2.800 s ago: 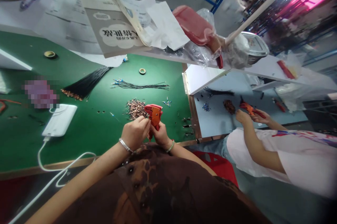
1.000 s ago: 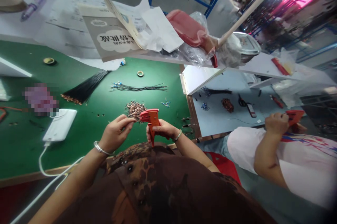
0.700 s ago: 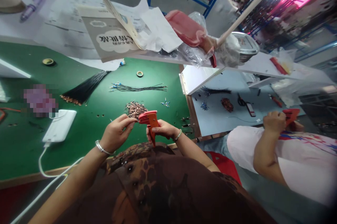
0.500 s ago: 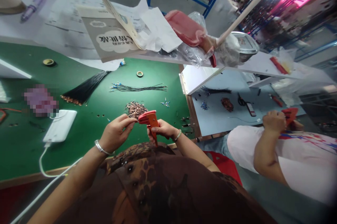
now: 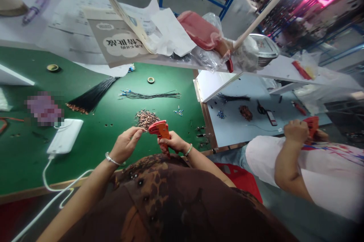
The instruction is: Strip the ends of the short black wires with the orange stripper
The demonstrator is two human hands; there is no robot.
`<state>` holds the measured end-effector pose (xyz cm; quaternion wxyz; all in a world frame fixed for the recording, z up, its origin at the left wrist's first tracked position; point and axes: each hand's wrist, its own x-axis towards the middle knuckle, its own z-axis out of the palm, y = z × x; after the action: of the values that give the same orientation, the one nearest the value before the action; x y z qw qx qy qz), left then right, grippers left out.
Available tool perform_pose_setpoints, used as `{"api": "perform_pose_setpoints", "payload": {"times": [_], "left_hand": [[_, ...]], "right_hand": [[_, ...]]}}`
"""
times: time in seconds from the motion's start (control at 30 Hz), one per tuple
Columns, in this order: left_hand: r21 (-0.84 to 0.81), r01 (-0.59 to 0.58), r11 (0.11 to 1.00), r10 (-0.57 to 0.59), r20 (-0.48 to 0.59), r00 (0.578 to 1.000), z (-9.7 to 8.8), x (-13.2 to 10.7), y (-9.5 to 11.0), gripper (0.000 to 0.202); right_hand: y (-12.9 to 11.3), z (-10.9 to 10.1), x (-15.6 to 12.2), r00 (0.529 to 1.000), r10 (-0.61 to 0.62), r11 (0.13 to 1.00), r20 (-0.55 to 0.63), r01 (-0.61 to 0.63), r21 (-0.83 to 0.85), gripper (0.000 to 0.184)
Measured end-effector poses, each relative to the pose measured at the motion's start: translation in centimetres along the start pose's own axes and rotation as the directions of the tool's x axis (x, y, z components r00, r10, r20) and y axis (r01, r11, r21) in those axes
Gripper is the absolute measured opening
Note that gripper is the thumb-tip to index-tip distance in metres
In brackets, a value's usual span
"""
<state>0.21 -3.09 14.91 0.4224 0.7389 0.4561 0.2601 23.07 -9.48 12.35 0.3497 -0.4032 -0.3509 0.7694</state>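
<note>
My right hand (image 5: 174,142) is wrapped around the handle of a red-orange wire stripper (image 5: 159,128), whose jaws point left. Just left of those jaws, my left hand (image 5: 127,144) is closed, thumb and fingertips pinched together. What sits in the pinch is too small to make out. Right behind the tool lies a heap of small copper-and-dark pieces (image 5: 146,118) on the green tabletop. A few blue-tipped pieces (image 5: 179,111) are scattered to its right. Farther back, thin black wires with blue ends (image 5: 150,95) lie in a loose row.
A thick bundle of black wires (image 5: 95,96) lies left, near a white power bank (image 5: 65,136) with a cable. Tape rolls (image 5: 150,80) rest farther back. A shelf crosses behind, bearing papers and a booklet (image 5: 119,41). At right, a co-worker's hand (image 5: 295,130) is beside another red tool.
My left hand has drawn slightly left, away from the jaws. The wire stripper has shifted a little left and down, and my right hand has moved with it.
</note>
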Motion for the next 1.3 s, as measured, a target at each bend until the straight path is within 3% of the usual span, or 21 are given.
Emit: {"api": "perform_pose_setpoints", "payload": {"times": [0.1, 0.3, 0.5, 0.7, 1.03, 1.23, 1.3], "left_hand": [[-0.024, -0.064, 0.998, 0.064, -0.023, 0.998, 0.0, -0.3, -0.1, 0.039], [-0.066, -0.079, 0.995, 0.079, -0.004, 0.997, 0.1, -0.6, -0.3, 0.033], [-0.081, -0.064, 0.995, 0.057, -0.092, 0.994, 0.0, -0.8, -0.2, 0.029], [-0.101, -0.085, 0.991, 0.07, -0.143, 0.987, -0.4, -1.2, 0.5, 0.024], [-0.096, -0.099, 0.99, 0.081, -0.176, 0.981, 0.4, -0.8, 1.7, 0.024], [-0.085, -0.074, 0.994, 0.055, -0.211, 0.976, 0.4, -0.9, 1.9, 0.024], [-0.081, -0.071, 0.994, 0.05, -0.231, 0.972, 0.4, -1.1, 1.8, 0.024]], "right_hand": [[0.4, 0.2, -0.1, 1.0, 0.01, 1.0, -0.016, -0.01, -0.005, 0.045], [1.2, 0.7, 0.0, 0.989, 0.065, 0.998, -0.135, -0.064, 0.013, 0.052], [1.1, -1.2, 0.0, 0.999, 0.038, 0.996, 0.025, -0.04, 0.08, 0.059], [1.7, -4.0, -1.0, 0.996, 0.086, 0.995, -0.022, -0.085, 0.057, 0.054], [-0.4, -1.6, 0.1, 0.977, 0.073, 0.997, 0.199, -0.078, 0.019, 0.056], [-0.5, -1.2, 0.6, 0.976, 0.055, 0.998, 0.213, -0.047, -0.043, 0.059], [0.0, -1.7, 0.8, 0.983, 0.048, 0.986, 0.175, -0.018, -0.166, 0.061]]}}
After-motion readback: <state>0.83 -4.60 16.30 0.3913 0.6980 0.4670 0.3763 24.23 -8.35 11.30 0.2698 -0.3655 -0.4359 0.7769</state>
